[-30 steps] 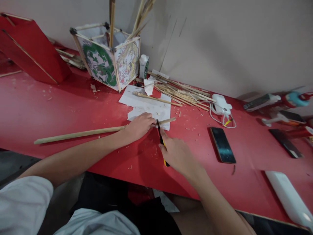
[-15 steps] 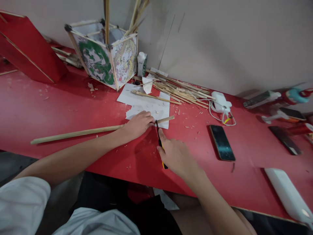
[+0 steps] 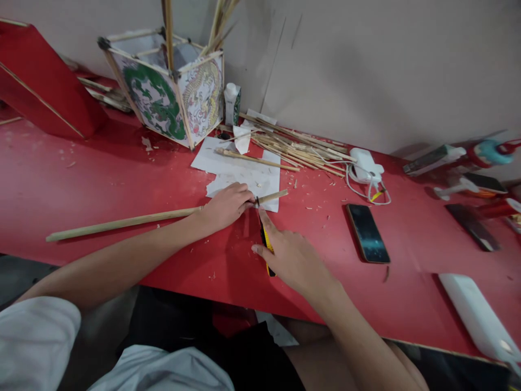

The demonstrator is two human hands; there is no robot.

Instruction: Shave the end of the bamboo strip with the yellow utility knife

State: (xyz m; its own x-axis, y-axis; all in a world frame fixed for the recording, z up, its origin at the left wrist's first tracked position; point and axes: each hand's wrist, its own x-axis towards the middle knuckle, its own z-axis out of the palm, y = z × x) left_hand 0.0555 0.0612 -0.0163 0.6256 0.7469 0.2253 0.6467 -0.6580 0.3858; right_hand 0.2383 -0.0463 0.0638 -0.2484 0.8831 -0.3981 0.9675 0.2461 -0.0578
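Knife (image 3: 266, 237) — more yellow visible than just before

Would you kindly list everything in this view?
table: 1, red, throughout
wall: 1, grey, behind
dragon-print box: 1, white, green and gold, back left
upright sticks: several, tan, back left
red box: 1, red, far left
carton: 1, white-green, back centre
paper: pieces, white, centre
stick pile: many, tan, back centre
shavings: many, pale, scattered
phone: 1, black, right of centre
charger: 1, white, with cable, behind phone
dark device: 1, black, far right
oblong case: 1, white, front right
blurred clutter: several, mixed colours, back right
long stick: apparently 1, tan, left to centre
knife: 1, yellow-black, front centre
left hand: 1, bare, on long stick
right hand: 1, bare, gripping knife
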